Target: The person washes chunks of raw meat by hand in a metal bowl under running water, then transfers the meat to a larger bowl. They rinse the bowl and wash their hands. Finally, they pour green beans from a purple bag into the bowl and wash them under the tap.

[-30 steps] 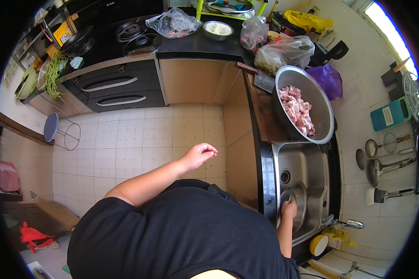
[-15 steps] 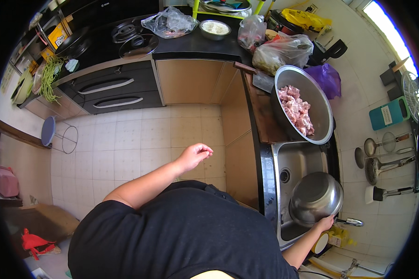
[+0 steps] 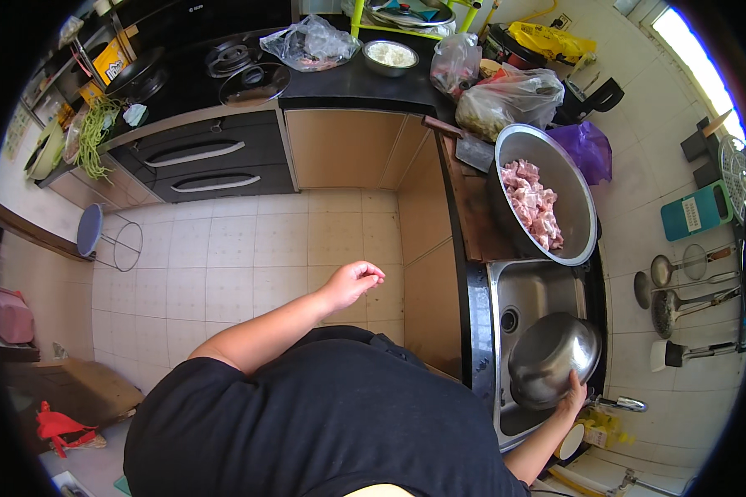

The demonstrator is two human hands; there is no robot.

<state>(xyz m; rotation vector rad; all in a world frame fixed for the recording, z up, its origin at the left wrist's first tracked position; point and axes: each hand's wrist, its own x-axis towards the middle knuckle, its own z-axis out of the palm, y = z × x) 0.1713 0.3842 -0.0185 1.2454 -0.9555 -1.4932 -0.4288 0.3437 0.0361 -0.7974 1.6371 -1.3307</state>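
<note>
In my right hand (image 3: 571, 398) is the rim of a shiny steel bowl (image 3: 547, 356), tilted over the steel sink (image 3: 518, 290), with its outer side facing up. The fingers lie against the bowl's side, close to the faucet (image 3: 623, 403). My left hand (image 3: 353, 285) hangs in the air in front of my body, above the tiled floor, its fingers curled together with nothing seen in them. Beyond the sink, a large metal basin (image 3: 584, 207) with chunks of raw meat (image 3: 532, 203) rests partly over a wooden cutting board (image 3: 479, 215).
A cleaver (image 3: 472, 152) lies beside the basin, near plastic bags of food (image 3: 506, 103) and a purple bag (image 3: 584, 149). A small bowl of white contents (image 3: 389, 56) stands on the far counter. Ladles and skimmers (image 3: 667, 306) hang on the right wall. A stool (image 3: 91, 230) stands at left.
My right hand has shifted slightly left with the steel bowl, which has turned in its tilt. My left hand stays curled in nearly the same place.
</note>
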